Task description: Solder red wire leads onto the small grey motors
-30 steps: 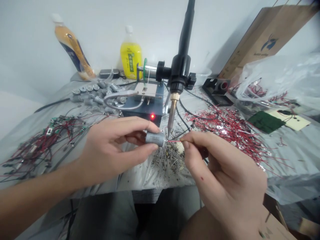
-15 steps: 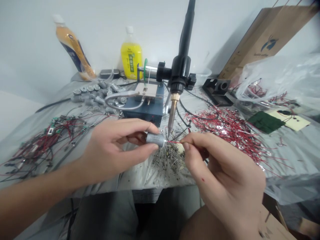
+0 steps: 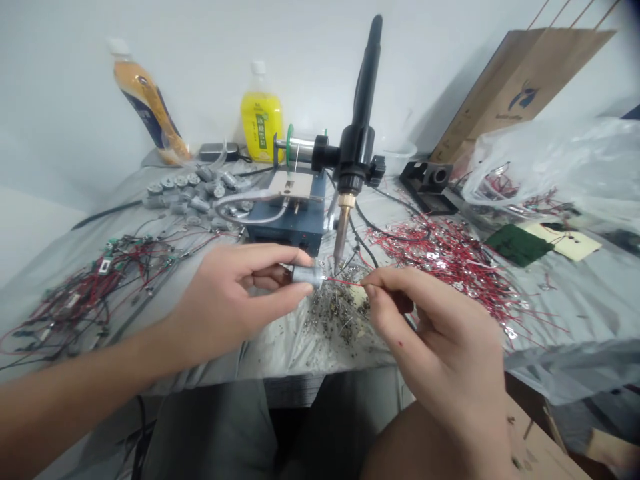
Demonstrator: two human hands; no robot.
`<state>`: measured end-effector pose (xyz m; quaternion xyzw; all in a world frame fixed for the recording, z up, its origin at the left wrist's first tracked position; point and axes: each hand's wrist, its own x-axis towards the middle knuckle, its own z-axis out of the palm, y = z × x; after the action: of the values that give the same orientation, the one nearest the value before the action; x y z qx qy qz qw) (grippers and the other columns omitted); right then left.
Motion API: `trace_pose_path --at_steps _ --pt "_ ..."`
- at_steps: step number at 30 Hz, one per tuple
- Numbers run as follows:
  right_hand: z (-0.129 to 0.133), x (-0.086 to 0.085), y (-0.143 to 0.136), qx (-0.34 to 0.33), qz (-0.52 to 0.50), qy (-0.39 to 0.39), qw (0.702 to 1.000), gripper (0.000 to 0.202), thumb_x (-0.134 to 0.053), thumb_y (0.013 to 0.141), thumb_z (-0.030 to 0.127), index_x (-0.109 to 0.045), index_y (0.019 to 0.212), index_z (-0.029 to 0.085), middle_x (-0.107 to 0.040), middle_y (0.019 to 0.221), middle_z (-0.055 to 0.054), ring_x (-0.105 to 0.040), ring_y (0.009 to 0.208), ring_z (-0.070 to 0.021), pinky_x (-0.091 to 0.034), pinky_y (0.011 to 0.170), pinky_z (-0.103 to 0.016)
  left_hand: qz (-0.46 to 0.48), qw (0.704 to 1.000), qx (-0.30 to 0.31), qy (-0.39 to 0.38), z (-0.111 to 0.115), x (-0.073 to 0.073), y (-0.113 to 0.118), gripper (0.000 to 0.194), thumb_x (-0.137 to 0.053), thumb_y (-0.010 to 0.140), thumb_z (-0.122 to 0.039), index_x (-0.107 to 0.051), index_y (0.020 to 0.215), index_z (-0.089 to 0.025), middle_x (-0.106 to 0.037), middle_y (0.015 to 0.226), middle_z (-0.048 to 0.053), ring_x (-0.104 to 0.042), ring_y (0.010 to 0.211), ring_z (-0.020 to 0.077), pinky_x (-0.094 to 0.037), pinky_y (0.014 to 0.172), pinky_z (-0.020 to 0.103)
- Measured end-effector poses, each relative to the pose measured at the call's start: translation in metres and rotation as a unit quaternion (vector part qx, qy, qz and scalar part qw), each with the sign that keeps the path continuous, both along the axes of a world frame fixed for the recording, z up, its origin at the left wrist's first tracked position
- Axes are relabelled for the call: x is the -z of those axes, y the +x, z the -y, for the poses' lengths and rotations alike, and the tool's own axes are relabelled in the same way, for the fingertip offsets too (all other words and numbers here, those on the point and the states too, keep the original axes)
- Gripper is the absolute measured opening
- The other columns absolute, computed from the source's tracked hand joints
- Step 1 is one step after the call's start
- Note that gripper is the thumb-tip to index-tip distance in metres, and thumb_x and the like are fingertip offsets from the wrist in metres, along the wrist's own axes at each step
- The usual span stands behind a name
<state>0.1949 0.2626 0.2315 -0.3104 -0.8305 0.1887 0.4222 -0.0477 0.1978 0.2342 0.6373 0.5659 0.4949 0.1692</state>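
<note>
Between thumb and fingers, my left hand [image 3: 245, 293] grips a grey cylindrical motor [image 3: 306, 275], whose end faces right. A thin red wire [image 3: 345, 281] runs from that end to my right hand [image 3: 430, 340], which pinches its far end. Just above and right of the motor is the tip of a soldering iron [image 3: 342, 233], held upright in a black clamp [image 3: 355, 157]. The tip and the motor look slightly apart. Solder bits [image 3: 340, 317] lie scattered under the hands.
Grey motors [image 3: 190, 193] and a tangle of wired parts [image 3: 95, 287] lie left. A blue soldering station [image 3: 287, 217] stands behind the hands. Red wires [image 3: 450, 260] are piled right, near a green pad [image 3: 520, 245] and plastic bag [image 3: 540, 160]. Two bottles [image 3: 263, 123] [image 3: 147, 110] stand behind.
The motor has shifted slightly left, away from the iron tip, and more red wire shows between the hands. The camera view has moved a little.
</note>
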Motion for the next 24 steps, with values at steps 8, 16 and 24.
trace_pose_path --at_steps 8,16,24 --pt "0.020 -0.029 0.016 0.003 0.048 0.050 0.998 0.014 -0.063 0.105 0.014 -0.073 0.100 0.022 -0.074 0.088 0.006 -0.066 0.074 -0.0052 -0.049 0.067 -0.018 -0.005 1.000 0.004 -0.011 0.033 -0.012 0.012 0.017 -0.086 0.089 -0.024 -0.090 0.105 -0.028 -0.086 0.083 -0.005 -0.082 0.063 0.0161 -0.068 0.060 0.015" --pt "0.077 -0.091 0.083 0.103 0.083 0.131 0.982 0.007 -0.070 0.109 0.026 -0.074 0.104 0.027 -0.074 0.093 0.003 -0.064 0.072 -0.0096 -0.049 0.066 -0.026 0.132 0.984 0.112 -0.045 0.073 -0.043 0.070 0.026 -0.085 0.094 -0.022 -0.086 0.119 -0.028 -0.088 0.096 -0.003 -0.087 0.076 0.0149 -0.070 0.073 0.010" --pt "0.100 -0.073 0.235 0.237 0.239 0.071 0.939 0.016 -0.069 0.107 0.033 -0.081 0.104 0.023 -0.079 0.096 -0.004 -0.070 0.078 -0.0176 -0.053 0.074 -0.033 0.051 0.984 0.097 -0.141 0.136 0.020 0.081 0.053 -0.080 0.097 -0.037 -0.072 0.150 -0.042 -0.088 0.123 0.002 -0.090 0.088 0.0256 -0.074 0.074 0.021"
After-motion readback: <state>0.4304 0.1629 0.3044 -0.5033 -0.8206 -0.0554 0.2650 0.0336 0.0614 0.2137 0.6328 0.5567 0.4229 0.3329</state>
